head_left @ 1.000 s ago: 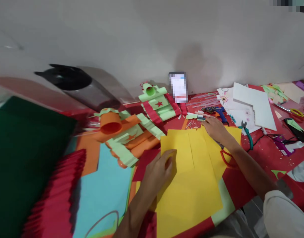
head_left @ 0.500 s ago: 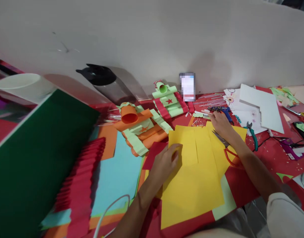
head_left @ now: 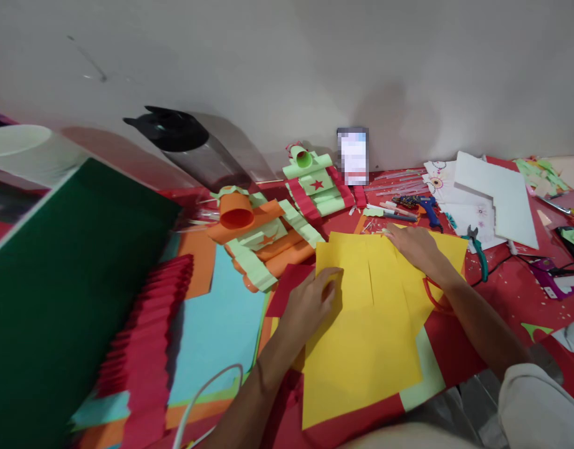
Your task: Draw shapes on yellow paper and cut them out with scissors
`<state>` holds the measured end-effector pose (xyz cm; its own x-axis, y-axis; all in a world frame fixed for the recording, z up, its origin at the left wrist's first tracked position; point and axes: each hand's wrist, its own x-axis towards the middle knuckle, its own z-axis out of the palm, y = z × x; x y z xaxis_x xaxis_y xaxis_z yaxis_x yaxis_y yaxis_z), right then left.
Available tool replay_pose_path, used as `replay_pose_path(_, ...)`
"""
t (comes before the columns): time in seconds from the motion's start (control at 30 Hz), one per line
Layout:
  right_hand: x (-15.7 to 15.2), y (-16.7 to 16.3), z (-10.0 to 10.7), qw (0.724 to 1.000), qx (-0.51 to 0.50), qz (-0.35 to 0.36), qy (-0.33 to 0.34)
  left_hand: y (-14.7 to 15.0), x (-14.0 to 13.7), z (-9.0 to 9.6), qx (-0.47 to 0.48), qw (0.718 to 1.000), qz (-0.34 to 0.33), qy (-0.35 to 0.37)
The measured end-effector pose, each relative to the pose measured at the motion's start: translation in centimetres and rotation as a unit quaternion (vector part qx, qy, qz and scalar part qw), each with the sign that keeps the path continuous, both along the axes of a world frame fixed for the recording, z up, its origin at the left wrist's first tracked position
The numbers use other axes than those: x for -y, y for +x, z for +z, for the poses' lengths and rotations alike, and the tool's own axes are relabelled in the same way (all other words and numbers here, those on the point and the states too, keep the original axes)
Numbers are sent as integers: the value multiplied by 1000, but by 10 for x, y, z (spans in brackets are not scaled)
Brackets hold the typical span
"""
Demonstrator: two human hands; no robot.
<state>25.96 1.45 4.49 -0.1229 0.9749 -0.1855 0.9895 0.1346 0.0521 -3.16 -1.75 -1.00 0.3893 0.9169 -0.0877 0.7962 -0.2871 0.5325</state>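
Note:
A yellow paper sheet [head_left: 361,355] with a slit near its upper middle lies in front of me, over other yellow paper. My left hand [head_left: 312,305] rests on its left edge, fingers curved and thumb apart, gripping nothing. At the sheet's top edge, my right hand [head_left: 415,248] has its fingers drawn together; a tiny pale spot shows at the tips, too small to name. Scissors with orange handles [head_left: 439,294] lie partly hidden beneath my right hand and forearm. Just behind it are several pens [head_left: 399,215] and a blue glue gun [head_left: 427,209].
Orange [head_left: 268,240] and green [head_left: 317,181] rolled-paper figures stand behind the sheet. A phone [head_left: 353,156] leans on the wall. Left are a dark green board [head_left: 76,280], a bottle [head_left: 193,149] and pleated red paper [head_left: 151,355]. Teal pliers [head_left: 478,252] and white foam board [head_left: 497,199] lie right.
My right hand has drawn back from the pens to the top edge of the yellow paper and now covers the scissors' blades. My left hand has stayed in place.

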Motion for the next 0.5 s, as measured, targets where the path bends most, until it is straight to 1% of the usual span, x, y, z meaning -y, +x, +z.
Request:
replay_pose_path(0.1,0,2,-3,1000,1,0,23,0,0,0,5,1000,3,5)
replay_pose_path(0.23,-1,4,-5,999,1,-27,41,1,0,2,0,1000,-3,6)
replay_pose_path(0.33,-4,5,-2,998,-1,-43,35,2,0,3,-3,1000,-3,0)
replay_pose_path(0.5,-8,5,-1,999,-1,-39,22,2,-1,4,-3,1000,0,-10)
